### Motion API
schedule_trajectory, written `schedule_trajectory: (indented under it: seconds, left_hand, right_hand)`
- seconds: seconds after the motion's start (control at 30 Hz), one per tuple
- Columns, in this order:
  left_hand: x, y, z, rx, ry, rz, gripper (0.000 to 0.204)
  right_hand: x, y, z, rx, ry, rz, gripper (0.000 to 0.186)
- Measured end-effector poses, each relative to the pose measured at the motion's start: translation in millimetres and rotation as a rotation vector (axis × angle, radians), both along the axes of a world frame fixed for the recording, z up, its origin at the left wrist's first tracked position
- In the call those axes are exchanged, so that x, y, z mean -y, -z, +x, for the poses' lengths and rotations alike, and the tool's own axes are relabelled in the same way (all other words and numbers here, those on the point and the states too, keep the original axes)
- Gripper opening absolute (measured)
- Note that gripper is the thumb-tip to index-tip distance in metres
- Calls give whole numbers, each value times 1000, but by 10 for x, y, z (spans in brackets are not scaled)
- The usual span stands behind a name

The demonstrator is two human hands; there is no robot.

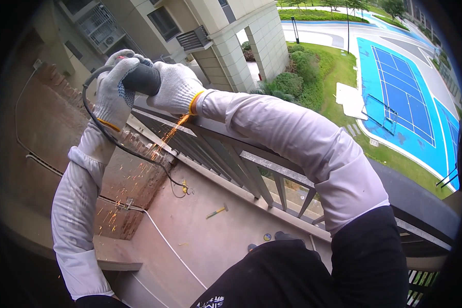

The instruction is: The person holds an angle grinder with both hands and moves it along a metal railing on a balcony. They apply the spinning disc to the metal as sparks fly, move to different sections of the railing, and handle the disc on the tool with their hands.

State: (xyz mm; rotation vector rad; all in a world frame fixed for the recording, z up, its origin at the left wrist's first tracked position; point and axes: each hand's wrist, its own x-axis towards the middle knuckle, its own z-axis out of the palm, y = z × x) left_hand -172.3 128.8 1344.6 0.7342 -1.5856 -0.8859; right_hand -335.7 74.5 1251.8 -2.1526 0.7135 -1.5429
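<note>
2 gloved hands, 1 grinder [141, 79], 1 cable [113, 141], 1 railing [272, 161], 1 hammer [216, 211].

Both arms reach up toward eleven o'clock in pale sleeves. The left hand [115, 84], gloved white, is curled closed, wrist bent. The right hand [175, 87], also gloved, is closed just beside it at three o'clock, its elbow bent wide.

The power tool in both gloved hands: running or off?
Running. Orange sparks spray down from the railing below the power tool, gripped by left hand and right hand.
</note>
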Motion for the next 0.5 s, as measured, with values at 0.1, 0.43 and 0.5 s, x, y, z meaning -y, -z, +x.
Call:
schedule_trajectory:
  seconds: [0.1,0.43,0.5]
  left_hand:
    - [16,45,7,-28,-24,-3,33]
    - [53,95,-30,-72,-105,-21,27]
    - [46,92,-22,-70,-110,-17,26]
  right_hand:
    - [42,-9,7,-10,-17,32,48]
    - [119,-5,6,-77,-7,-5,41]
    - [128,-3,2,-74,-26,-19,44]
